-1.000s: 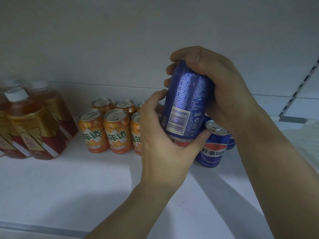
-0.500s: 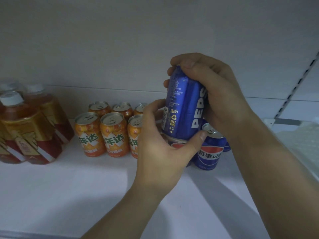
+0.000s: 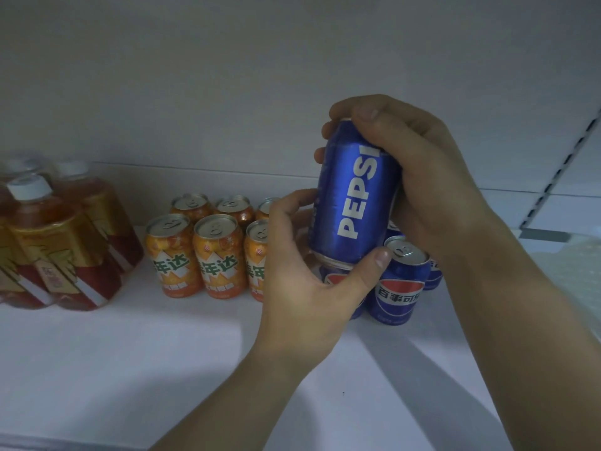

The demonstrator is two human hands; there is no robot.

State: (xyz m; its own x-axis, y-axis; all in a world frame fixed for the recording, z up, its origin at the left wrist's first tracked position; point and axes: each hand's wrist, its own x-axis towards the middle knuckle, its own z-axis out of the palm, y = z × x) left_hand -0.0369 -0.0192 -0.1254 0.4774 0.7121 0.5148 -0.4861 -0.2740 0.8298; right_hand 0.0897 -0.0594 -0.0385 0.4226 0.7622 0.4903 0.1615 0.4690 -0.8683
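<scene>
White store shelf, dim light, pale back panel behind; slotted upright at far right; arm shadows fall across the shelf board.

Amber tea bottles with white caps stand at far left; orange soda cans in two rows stand mid-shelf; standing Pepsi cans are grouped right of centre, tops up, Chinese lettering on the front one.

Pepsi can: blue, white PEPSI wordmark running up its side, silver bottom rim, tilted slightly; held in the air just above the standing Pepsi cans, over one that is partly hidden by the palm; cannot tell whether it touches that one.

Left hand grips the lower end of the can, thumb on the bottom rim, fingers curled round the far side; right hand grips the top and right side, fingers wrapped over the upper rim.

Versus a second ago: barcode and small print faced the camera then; half a second ago the wordmark showed only at the right edge; now it faces front, so the can has been turned; both hands keep the same hold.
</scene>
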